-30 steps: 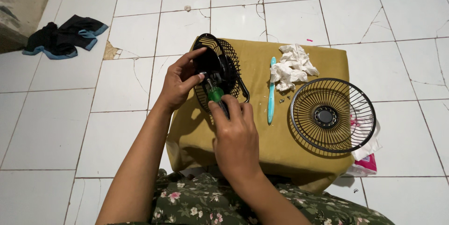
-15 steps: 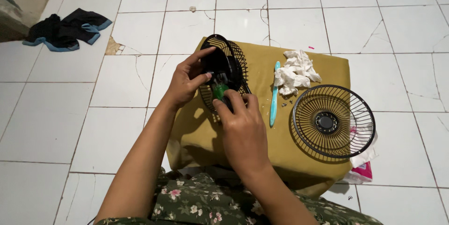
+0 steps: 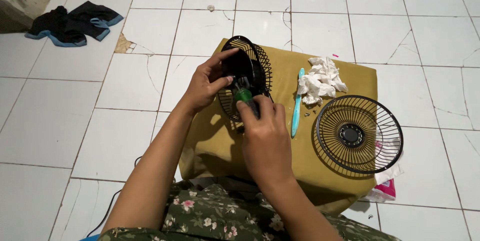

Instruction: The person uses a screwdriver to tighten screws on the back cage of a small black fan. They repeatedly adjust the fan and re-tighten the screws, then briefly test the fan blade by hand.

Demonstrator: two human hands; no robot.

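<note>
Head view, single entry.

Item 1: fan body [image 3: 245, 73], black, with its rear wire guard, standing tilted on edge at the far left part of the olive-yellow cushion [image 3: 220, 141]. The guard's round face turns toward the right and near side; its motor housing sits at the centre.

Item 2: left hand [image 3: 207, 83], at the left of the fan body. The fingers [image 3: 225, 56] are curled around the guard's rim and housing, thumb set across the front, closed on the fan body and steadying it.

Item 3: right hand [image 3: 265, 138], just near of the fan body, back of the hand up. Its fingers are wrapped narrowly around a screwdriver [image 3: 244, 96] with a green handle. The tool's long axis runs from the near right up toward the far left, tip directed into the housing; the tip itself is hidden. The right hand lies on that axis, the left hand beside it, both touching the work.

Item 4: loose front guard [image 3: 358, 134], black wire, lying flat at the right of the cushion, well apart from both hands.

Item 5: teal toothbrush [image 3: 297, 102], lying lengthwise near-to-far between the hands and the loose guard.

Item 6: crumpled white tissue [image 3: 321, 80], beside the toothbrush head, far side.

Item 7: dark cloth [image 3: 70, 23] on the white tiled floor [image 3: 100, 131], far left.
</note>
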